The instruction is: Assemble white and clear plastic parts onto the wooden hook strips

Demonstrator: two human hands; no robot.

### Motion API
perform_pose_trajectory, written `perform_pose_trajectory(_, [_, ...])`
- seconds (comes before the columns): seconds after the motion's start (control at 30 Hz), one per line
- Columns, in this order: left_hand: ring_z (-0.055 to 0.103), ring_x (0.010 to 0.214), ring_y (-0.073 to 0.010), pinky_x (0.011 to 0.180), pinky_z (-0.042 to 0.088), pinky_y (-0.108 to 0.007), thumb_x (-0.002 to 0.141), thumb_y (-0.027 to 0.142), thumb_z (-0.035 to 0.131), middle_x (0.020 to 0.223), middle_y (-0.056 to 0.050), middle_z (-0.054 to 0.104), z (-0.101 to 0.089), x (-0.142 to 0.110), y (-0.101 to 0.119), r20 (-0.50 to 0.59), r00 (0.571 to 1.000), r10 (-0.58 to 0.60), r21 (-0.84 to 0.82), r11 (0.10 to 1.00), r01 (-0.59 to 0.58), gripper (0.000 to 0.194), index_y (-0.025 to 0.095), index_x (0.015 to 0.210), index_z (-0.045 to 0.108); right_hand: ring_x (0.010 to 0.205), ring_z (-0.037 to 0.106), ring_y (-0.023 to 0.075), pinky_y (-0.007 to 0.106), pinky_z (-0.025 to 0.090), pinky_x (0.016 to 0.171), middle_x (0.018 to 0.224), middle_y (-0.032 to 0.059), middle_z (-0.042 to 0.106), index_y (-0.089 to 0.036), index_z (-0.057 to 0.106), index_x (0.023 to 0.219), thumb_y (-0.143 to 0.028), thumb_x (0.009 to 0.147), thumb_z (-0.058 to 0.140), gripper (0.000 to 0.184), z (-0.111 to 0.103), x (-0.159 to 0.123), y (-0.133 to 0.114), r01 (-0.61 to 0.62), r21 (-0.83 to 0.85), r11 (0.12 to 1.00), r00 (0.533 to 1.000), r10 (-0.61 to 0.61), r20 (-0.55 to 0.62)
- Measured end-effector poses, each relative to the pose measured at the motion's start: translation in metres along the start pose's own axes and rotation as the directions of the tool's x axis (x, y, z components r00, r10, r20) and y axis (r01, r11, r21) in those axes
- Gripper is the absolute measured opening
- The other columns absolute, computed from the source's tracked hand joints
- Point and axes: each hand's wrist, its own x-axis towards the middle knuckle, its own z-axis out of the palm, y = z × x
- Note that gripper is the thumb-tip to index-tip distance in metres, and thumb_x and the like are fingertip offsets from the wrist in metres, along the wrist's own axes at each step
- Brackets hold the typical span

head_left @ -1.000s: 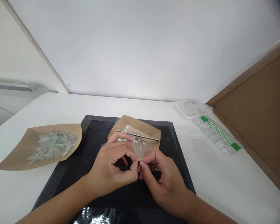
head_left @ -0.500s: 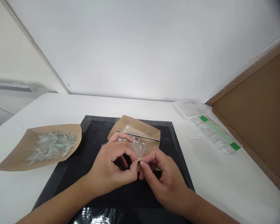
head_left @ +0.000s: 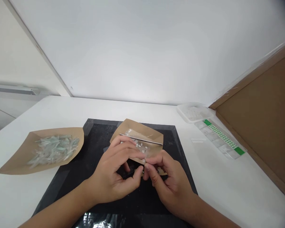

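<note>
My right hand [head_left: 167, 180] is closed in a pinch on a small whitish piece [head_left: 144, 161], too small to name. Just left of it, my left hand [head_left: 117, 169] has its thumb and index finger apart, the index fingertip close beside the piece. Whether that fingertip touches it, I cannot tell. Behind the hands stands a brown paper tray [head_left: 154, 129] with several small white bits [head_left: 140, 145]. Across this tray lies a thin metal tool [head_left: 147, 140], perhaps tweezers; my left fingers hide one end. A second brown edge [head_left: 161, 172] shows partly under my right hand.
A black mat [head_left: 99, 136] lies beneath the hands. On the left, another brown paper tray [head_left: 16, 161] holds a pile of clear and greenish slivers [head_left: 53, 148]. To the right are a clear plastic tub [head_left: 192, 112], a compartment box with a green label [head_left: 223, 136] and a cardboard panel [head_left: 258, 117].
My left thumb has parted from the index finger, which now reaches further right. My right hand keeps its pinch and has shifted slightly right.
</note>
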Motion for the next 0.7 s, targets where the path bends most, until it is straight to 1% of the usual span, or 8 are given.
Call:
perform_pose_trajectory(0.1, [0.074,0.087,-0.0240,0.096,0.061,-0.052,0.082,0.006,0.073,0.090,-0.007,0.075,0.0005,-0.0009,-0.0005,0.004,1.000,0.017,-0.019,1.000,-0.017,0.029,0.018,0.109,0.074,0.060,0.063,0.0108,0.023,0.051,0.058,0.082,-0.0012,0.070,-0.025,0.062,0.099,-0.026,0.105,0.058,0.007,-0.0005,-0.0016,0.0019,-0.004,-0.003,1.000,1.000,0.004,0.024])
perform_pose_trajectory(0.27, [0.071,0.080,-0.0201,0.097,0.061,-0.053,0.088,0.009,0.074,0.090,-0.006,0.074,-0.0004,-0.0030,-0.0045,0.033,0.999,0.038,-0.077,0.996,-0.036,0.029,0.019,0.115,0.075,0.057,0.060,0.0086,0.021,0.048,0.055,0.083,-0.0024,0.068,-0.025,0.061,0.098,-0.025,0.107,0.054,0.011,-0.0018,-0.0001,0.0014,0.003,0.045,0.999,1.000,-0.004,0.031])
perform_pose_trajectory(0.4, [0.072,0.094,-0.0246,0.099,0.061,-0.055,0.090,0.011,0.074,0.092,-0.007,0.074,-0.0011,-0.0048,-0.0069,0.054,0.998,0.030,-0.091,0.996,-0.026,0.027,0.021,0.116,0.076,0.058,0.059,0.0075,0.019,0.047,0.055,0.083,-0.0032,0.067,-0.025,0.061,0.098,-0.025,0.108,0.052,0.013,-0.0030,0.0015,-0.0006,-0.010,0.074,0.997,0.999,0.007,0.043])
perform_pose_trajectory(0.47, [0.071,0.097,-0.0249,0.100,0.060,-0.055,0.091,0.010,0.074,0.092,-0.007,0.074,-0.0007,-0.0050,-0.0073,0.052,0.998,0.028,-0.094,0.995,-0.023,0.028,0.020,0.117,0.076,0.058,0.058,0.0074,0.019,0.047,0.055,0.083,-0.0033,0.067,-0.025,0.060,0.098,-0.025,0.108,0.052,0.014,-0.0028,0.0018,-0.0006,-0.018,0.077,0.997,0.999,0.015,0.045])
perform_pose_trajectory(0.53, [0.069,0.096,-0.0234,0.099,0.060,-0.051,0.091,0.009,0.074,0.093,-0.007,0.073,-0.0001,-0.0046,-0.0076,0.044,0.999,0.026,-0.098,0.995,-0.022,0.027,0.018,0.117,0.076,0.056,0.057,0.0074,0.019,0.046,0.054,0.081,-0.0036,0.067,-0.025,0.060,0.098,-0.026,0.109,0.051,0.014,-0.0021,0.0018,0.0004,-0.028,0.102,0.994,0.999,0.023,0.046])
perform_pose_trajectory(0.67, [0.066,0.099,-0.0223,0.081,0.063,-0.035,0.089,0.009,0.077,0.091,-0.008,0.073,-0.0005,-0.0030,-0.0083,0.004,1.000,0.021,-0.103,0.995,-0.021,0.022,0.015,0.110,0.077,0.053,0.054,0.0075,0.019,0.045,0.052,0.077,-0.0043,0.068,-0.025,0.057,0.102,-0.031,0.111,0.048,0.014,0.0002,0.0008,0.0030,-0.073,0.198,0.977,0.996,0.062,0.064])
perform_pose_trajectory(0.7, [0.065,0.100,-0.0226,0.079,0.062,-0.033,0.089,0.009,0.078,0.091,-0.009,0.072,-0.0009,-0.0027,-0.0085,-0.003,1.000,0.023,-0.102,0.995,-0.023,0.020,0.014,0.108,0.077,0.053,0.053,0.0076,0.019,0.044,0.052,0.077,-0.0042,0.069,-0.025,0.056,0.102,-0.032,0.111,0.048,0.014,0.0006,0.0005,0.0033,-0.092,0.219,0.971,0.994,0.077,0.074])
